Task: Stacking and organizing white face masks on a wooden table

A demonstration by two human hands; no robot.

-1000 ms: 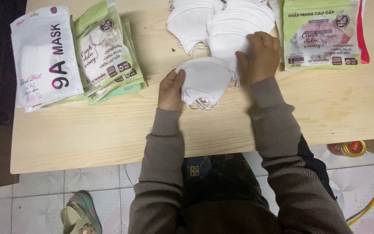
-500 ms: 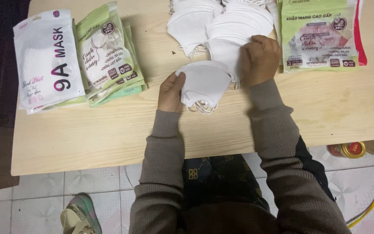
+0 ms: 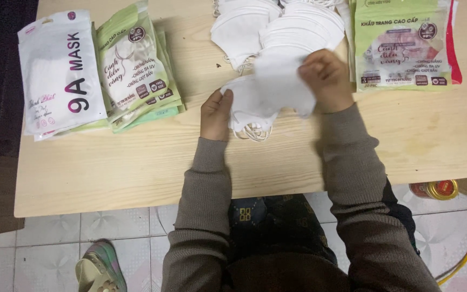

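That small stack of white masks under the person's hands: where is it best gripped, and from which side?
Probably by its left edge, coming from the left, as the left hand does: the stack of white masks lies flat on the table, its ear loops hang loose at the near side, and the right hand covers its right end.

I have 2 hands on the table: my left hand point(image 3: 215, 114) and my right hand point(image 3: 325, 80). Between them is 1 small stack of white masks point(image 3: 258, 103); how many lie in it I cannot tell. Behind it sit 2 loose heaps of white masks point(image 3: 277, 27). To my left lies 1 white mask pouch point(image 3: 60, 70) and 1 pile of green pouches point(image 3: 136, 67), at least 3 deep. To my right is 1 stack of green pouches point(image 3: 404, 46). On the floor I count 1 sandal point(image 3: 99, 267) and 1 red tin point(image 3: 433, 189).
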